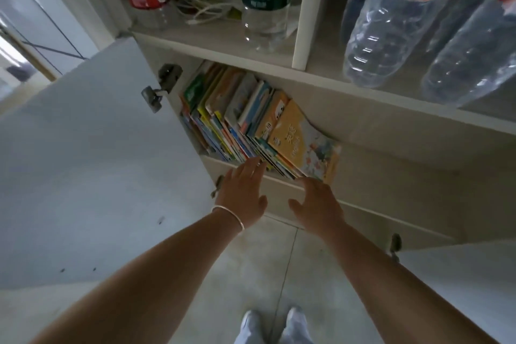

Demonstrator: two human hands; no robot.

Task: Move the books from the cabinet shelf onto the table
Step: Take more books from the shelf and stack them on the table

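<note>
Both hands, the left hand [242,195] and right hand [317,205], reach empty with fingers spread toward leaning children's books [251,120] on the lower cabinet shelf [282,190]; gripping the row likely comes next.

One row of books [245,117], too many to count; four bottles [264,0]; two hands [241,193].

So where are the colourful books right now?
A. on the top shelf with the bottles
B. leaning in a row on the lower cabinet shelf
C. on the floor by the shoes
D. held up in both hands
B: the books lean in a row on the lower shelf, below the bottles, and the left hand and right hand are open, just reaching their front edges.
</note>
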